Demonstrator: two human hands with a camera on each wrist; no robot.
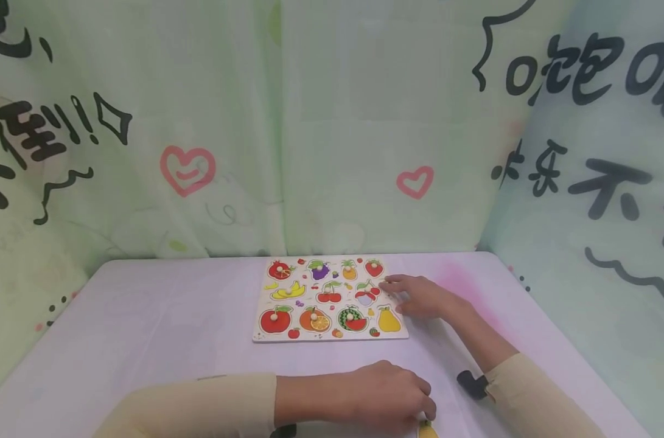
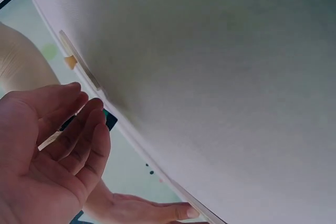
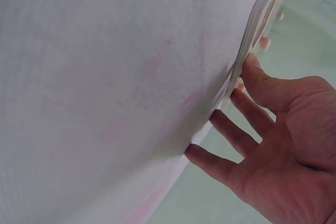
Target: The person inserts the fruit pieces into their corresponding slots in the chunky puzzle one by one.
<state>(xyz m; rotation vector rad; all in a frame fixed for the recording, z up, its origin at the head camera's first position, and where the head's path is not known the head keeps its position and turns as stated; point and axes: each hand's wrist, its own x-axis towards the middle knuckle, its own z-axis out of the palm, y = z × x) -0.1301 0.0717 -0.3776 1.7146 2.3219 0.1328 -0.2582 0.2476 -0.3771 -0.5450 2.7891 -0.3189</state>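
A white wooden puzzle board (image 1: pixel 260 298) with colourful fruit shapes, several with small knobs, lies on the table. My right hand (image 1: pixel 422 297) is at its right side, fingers spread; in the right wrist view the thumb (image 3: pixel 252 66) lies against the board's edge (image 3: pixel 247 51) and other fingertips rest on the cloth. My left hand (image 1: pixel 389 395) is in front of the board, fingers loosely bent. Close to it, a yellow fruit-shaped puzzle piece (image 1: pixel 427 430) is partly cut off by the frame. In the left wrist view this piece (image 2: pixel 84 69), with its knob, lies on the table beyond the fingertips.
The table (image 1: pixel 162 328) is covered with a pale cloth. Behind and beside it hang light green curtains (image 1: pixel 337 201) with dark lettering and pink hearts. Dark wrist straps (image 1: pixel 472 385) show near the sleeves.
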